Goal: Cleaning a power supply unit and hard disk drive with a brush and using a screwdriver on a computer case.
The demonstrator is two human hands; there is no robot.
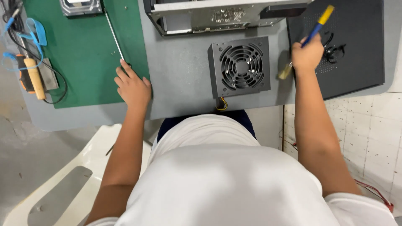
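Two hands are at work over a grey desk (180,83), seen from above. The right hand (307,54) has its grip wrapped tight round a brush (312,35) with a blue and yellow handle, held at a slant so that the pale bristles point down toward the desk just beside the power supply unit (239,67). The left hand (133,86) rests at the edge of a green mat (83,50), fingers loosely curled, their tips touching the near end of a long thin screwdriver (114,35); whether they actually pinch it I cannot tell from this angle.

One risk, as I judge it, is loose dust or bristles getting pushed through the fan grille into the unit, since the brush sits so close to its side. Another is the unit sliding toward the desk's near edge if nudged: it lies close to that edge, with its yellow wires (221,104) already hanging over. The screwdriver could also roll off the mat under a careless left hand.

As for looks, the power supply is a dark grey metal box lying flat, fan face up, a round wire grille over black blades. Behind it stands an open computer case (217,16), and a black side panel (351,50) lies to the right.
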